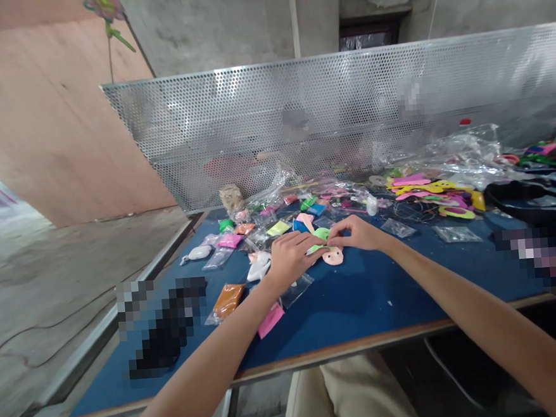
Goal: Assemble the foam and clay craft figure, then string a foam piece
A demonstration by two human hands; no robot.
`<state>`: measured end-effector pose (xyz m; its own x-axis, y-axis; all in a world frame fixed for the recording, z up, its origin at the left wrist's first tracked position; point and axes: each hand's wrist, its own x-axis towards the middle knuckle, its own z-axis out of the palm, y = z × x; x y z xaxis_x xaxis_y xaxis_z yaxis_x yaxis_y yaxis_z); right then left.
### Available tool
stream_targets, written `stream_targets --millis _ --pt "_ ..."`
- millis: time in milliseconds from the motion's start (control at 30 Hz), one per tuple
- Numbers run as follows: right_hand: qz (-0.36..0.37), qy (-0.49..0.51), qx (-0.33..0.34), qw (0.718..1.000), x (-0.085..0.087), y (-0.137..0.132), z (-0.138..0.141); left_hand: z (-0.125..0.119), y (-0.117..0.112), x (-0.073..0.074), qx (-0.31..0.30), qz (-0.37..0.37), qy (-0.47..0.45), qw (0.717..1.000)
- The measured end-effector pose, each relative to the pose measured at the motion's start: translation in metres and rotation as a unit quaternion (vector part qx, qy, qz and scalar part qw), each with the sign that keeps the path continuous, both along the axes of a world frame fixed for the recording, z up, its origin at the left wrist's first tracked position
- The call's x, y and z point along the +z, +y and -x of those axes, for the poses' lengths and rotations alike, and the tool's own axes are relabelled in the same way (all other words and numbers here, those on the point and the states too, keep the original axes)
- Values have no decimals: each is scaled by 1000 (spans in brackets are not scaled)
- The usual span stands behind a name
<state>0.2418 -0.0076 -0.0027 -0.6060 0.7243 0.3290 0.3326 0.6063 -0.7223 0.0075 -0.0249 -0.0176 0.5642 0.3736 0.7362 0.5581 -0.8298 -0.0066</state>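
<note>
My left hand (288, 257) and my right hand (356, 233) meet over the blue table (360, 298), both with fingers pinched together. Between them lies a small craft figure (331, 255) with a peach round face and a light green piece on top. Both hands touch its green part; the left presses from the left, the right pinches from above. A white clay lump (259, 265) sits just left of my left hand.
Small bags of coloured clay lie around: orange (227, 300), pink (270, 320), magenta (230, 240), yellow-green (278, 228). Foam shapes and plastic wrappers (429, 188) pile at the back right. A perforated metal screen (329, 116) stands behind the table. Blurred dark objects sit at both table ends.
</note>
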Motion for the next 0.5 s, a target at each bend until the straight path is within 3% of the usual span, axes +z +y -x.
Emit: stream_targets --millis 500 --pt "-16 -52 -26 998 2 5 -11 -1 4 -1 -23 -11 -7 1000"
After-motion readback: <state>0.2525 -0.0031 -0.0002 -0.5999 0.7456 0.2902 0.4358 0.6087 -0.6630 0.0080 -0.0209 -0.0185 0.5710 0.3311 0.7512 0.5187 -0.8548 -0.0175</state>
